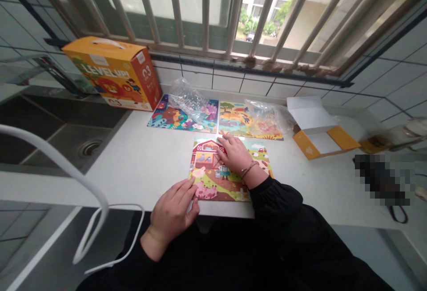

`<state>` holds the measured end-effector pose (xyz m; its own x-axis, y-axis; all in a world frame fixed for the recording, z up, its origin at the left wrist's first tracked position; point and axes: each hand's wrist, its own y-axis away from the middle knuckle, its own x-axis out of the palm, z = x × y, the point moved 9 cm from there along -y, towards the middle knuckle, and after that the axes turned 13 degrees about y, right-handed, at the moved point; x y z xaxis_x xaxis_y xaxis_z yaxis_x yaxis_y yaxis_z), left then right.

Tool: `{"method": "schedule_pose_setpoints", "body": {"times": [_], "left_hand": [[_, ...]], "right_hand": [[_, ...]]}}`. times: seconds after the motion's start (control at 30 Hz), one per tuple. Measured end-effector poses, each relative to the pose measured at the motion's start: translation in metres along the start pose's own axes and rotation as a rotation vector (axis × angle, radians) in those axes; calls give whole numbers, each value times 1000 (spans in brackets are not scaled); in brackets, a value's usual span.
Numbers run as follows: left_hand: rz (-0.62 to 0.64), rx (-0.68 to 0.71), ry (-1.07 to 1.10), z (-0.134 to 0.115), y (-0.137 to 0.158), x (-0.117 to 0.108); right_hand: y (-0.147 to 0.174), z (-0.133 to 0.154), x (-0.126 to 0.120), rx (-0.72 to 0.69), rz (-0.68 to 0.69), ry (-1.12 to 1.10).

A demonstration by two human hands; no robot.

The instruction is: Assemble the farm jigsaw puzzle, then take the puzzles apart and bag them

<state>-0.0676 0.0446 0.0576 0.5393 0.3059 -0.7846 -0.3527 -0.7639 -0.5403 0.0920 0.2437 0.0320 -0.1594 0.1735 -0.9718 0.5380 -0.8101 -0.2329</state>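
A farm-scene jigsaw puzzle [230, 186] lies flat near the counter's front edge, showing a red barn, a pink pig and a figure in a blue-green dress. My right hand [234, 154] rests on its upper middle, fingers stretched out over the barn, hiding part of the picture. At the lower left edge of the puzzle, my left hand [175, 206] touches the border with extended fingers and the thumb apart. Behind the farm puzzle are two more picture puzzles: a dark blue-green animal scene [180, 120] on the left and a yellow animal scene [233, 120] on the right.
Crumpled clear plastic bags [190, 97] lie on both rear puzzles. An orange carton [113, 75] stands by the sink [66, 142] at left. An opened yellow-and-white box [325, 142] sits at right, near a blurred-out dark item [382, 180]. A white cable [66, 162] loops across the left foreground.
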Motion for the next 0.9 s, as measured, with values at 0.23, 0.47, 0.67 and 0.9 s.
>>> {"method": "schedule_pose_setpoints", "body": {"times": [0.23, 0.47, 0.67, 0.9], "left_hand": [[-10, -11, 9, 1, -1, -1], [-58, -49, 106, -3, -11, -7], [-49, -107, 291, -32, -57, 1], [21, -294, 524, -31, -100, 36]], "right_hand": [[0, 1, -1, -3, 7, 18], [0, 8, 2, 54, 122, 108], [3, 17, 4, 127, 227, 218], [1, 17, 8, 183, 299, 244]]}}
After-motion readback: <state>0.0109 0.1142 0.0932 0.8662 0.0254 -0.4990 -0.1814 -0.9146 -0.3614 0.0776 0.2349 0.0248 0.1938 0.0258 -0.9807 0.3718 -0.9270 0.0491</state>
